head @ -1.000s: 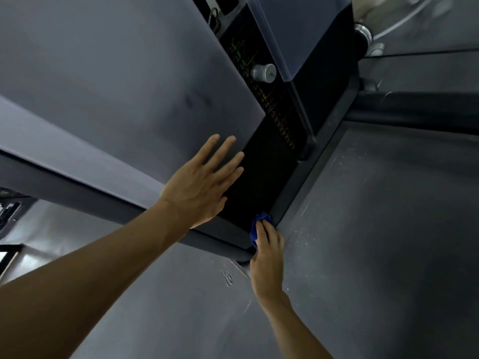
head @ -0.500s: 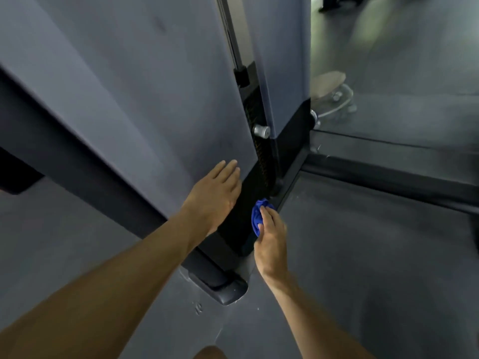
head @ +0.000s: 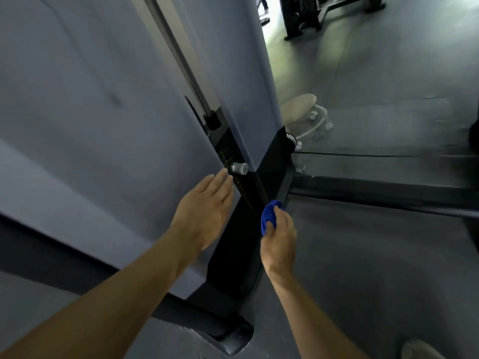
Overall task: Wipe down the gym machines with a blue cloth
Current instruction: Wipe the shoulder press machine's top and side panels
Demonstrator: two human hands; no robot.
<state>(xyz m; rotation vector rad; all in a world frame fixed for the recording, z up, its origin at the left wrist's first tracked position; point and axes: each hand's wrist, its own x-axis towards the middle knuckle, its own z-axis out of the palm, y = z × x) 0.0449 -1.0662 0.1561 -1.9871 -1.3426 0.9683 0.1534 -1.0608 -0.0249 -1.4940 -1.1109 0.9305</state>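
At centre frame, our right hand (head: pixel 278 238) pinches a bunched blue cloth (head: pixel 269 215), thumb and fingers curled around it, and holds it against the dark lower edge of the machine (head: pixel 103 125), where the black weight stack (head: pixel 242 193) meets the black frame rail (head: pixel 375 196). The cloth sits just right of the stack's face and just left of where the rail joins the upright.

To its left, our left hand (head: pixel 204 208) lies flat with fingers straight and together, palm against the grey shroud of the machine, fingertips reaching up toward the silver selector pin (head: pixel 239 167) that juts from the stack. The hand grips nothing. Both bare forearms run in from the bottom of the frame.

Above the pin, a thin guide rod (head: pixel 178 55) rises toward the top of the frame through a slot between two grey panels. At lower centre, the machine's black foot (head: pixel 233 332) rests on the dark rubber floor (head: pixel 375 268), which fills the right half of the frame. A round beige pad (head: pixel 298 104) on a pale stand sits beyond the machine at right of centre, and the dark base of another machine (head: pixel 305 19) stands at the top right. A pale shoe (head: pixel 420 349) shows at the bottom right corner.
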